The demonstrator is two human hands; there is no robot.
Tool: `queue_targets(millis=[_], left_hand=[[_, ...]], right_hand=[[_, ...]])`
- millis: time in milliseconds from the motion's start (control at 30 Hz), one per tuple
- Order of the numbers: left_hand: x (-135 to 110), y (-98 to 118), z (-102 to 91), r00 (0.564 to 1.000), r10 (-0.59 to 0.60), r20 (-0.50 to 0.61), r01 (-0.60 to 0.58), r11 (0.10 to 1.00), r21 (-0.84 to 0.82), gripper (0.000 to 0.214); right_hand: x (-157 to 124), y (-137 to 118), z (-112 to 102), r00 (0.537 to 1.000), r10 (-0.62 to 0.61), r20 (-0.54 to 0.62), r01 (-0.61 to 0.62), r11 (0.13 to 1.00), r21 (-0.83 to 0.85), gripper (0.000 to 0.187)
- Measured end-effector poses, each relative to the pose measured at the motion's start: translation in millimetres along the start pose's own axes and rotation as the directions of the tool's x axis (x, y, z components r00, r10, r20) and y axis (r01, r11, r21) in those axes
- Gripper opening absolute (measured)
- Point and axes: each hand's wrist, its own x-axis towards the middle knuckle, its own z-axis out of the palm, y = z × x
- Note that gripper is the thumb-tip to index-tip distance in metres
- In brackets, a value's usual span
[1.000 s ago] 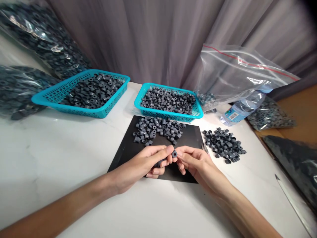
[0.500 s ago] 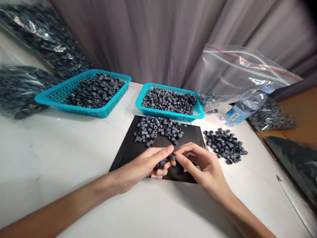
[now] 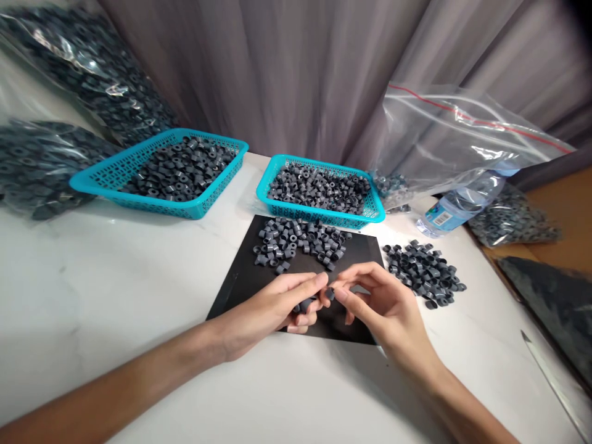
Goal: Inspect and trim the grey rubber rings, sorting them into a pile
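Note:
My left hand [image 3: 277, 305] rests on a black mat [image 3: 240, 283], fingers curled round a few small grey plastic rings. My right hand [image 3: 383, 305] meets it fingertip to fingertip and pinches one small grey ring [image 3: 330, 293] between thumb and forefinger. Just beyond the hands, a pile of grey rings [image 3: 300, 242] lies on the far part of the mat. A second loose pile of rings [image 3: 428, 273] sits on the white table to the right of the mat.
Two turquoise baskets hold grey rings: a small one [image 3: 324, 213] behind the mat, a larger one [image 3: 115, 179] at left. Clear bags of rings [image 3: 83, 68] lie far left, a big zip bag [image 3: 462, 142] and a water bottle [image 3: 457, 206] at right. A knife blade [image 3: 550, 385] lies lower right.
My right hand has turned and curled over, bringing its ring closer against the left fingertips. The view has shifted slightly; the left hand has barely moved.

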Motion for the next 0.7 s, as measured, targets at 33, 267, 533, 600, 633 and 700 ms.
queue_targets(millis=[33,267,533,600,633,700], left_hand=[[-0.4,0.1,0.1,1.000,-0.008,0.008,0.008,1.000,-0.003,0.036],[-2.9,-0.6,2.8,0.997,-0.031,0.064,0.031,1.000,-0.002,0.042],[-3.4,1.9,4.2,0.999,-0.013,0.034,0.015,0.998,-0.055,0.035],[-3.9,2.0,4.5,0.999,-0.013,0.038,0.016,0.996,-0.083,0.035],[-4.1,2.0,4.7,0.999,-0.013,0.040,0.017,0.995,-0.097,0.034],[-4.2,2.3,5.1,0.999,-0.014,0.048,0.020,0.993,-0.118,0.033]], right_hand=[[0.0,-0.1,-0.2,1.000,-0.001,-0.005,0.001,1.000,0.013,0.017],[0.3,-1.4,0.2,1.000,0.001,-0.003,-0.001,1.000,0.024,0.016],[-2.2,0.7,-1.0,0.997,-0.060,-0.045,0.058,0.998,-0.037,0.012],[-3.4,0.2,-1.3,0.992,-0.112,-0.060,0.107,0.991,-0.084,0.011],[-4.0,-0.3,-1.0,0.990,-0.130,-0.050,0.124,0.986,-0.110,0.011],[-4.8,-1.3,0.3,0.988,-0.155,-0.015,0.151,0.976,-0.159,0.016]])
